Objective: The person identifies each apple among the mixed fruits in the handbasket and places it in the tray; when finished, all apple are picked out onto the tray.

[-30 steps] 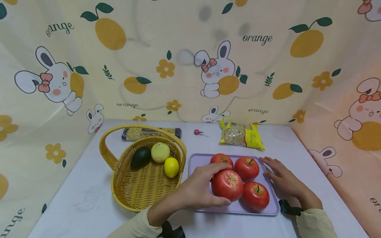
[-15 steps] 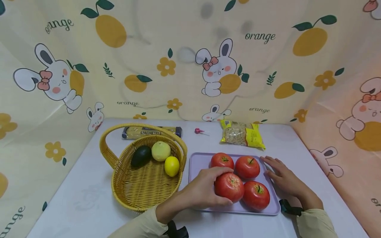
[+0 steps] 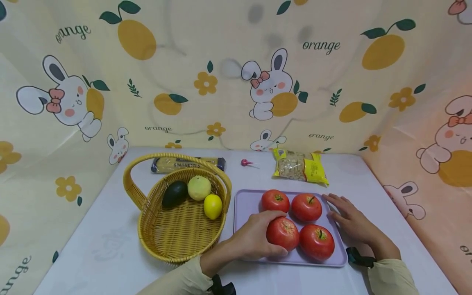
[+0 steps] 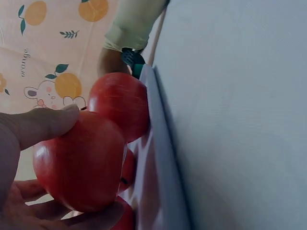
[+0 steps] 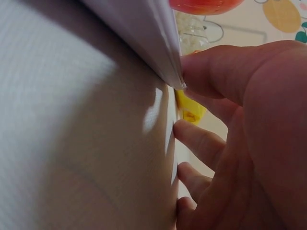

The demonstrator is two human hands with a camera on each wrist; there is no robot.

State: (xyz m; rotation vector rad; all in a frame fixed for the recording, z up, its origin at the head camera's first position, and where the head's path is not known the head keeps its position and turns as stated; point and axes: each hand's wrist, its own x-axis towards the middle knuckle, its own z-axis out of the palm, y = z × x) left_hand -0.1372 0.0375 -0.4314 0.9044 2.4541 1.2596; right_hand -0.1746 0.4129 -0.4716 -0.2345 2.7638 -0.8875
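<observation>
My left hand grips a red apple at the near side of the lilac tray, thumb on the near side and fingers round the far side. The left wrist view shows this apple close against another apple; whether it touches the tray I cannot tell. Three more red apples, one at the back left, one at the back right and one at the front right, sit on the tray. My right hand rests on the table, its thumb touching the tray's right rim.
Left of the tray stands a wicker basket with a tall handle, holding an avocado, a pale green round fruit and a lemon. Behind lie a spaghetti pack, a small pink lollipop and a yellow bag.
My left hand has lowered the apple toward the tray, shifting it slightly right. The right hand stays at the tray's right edge.
</observation>
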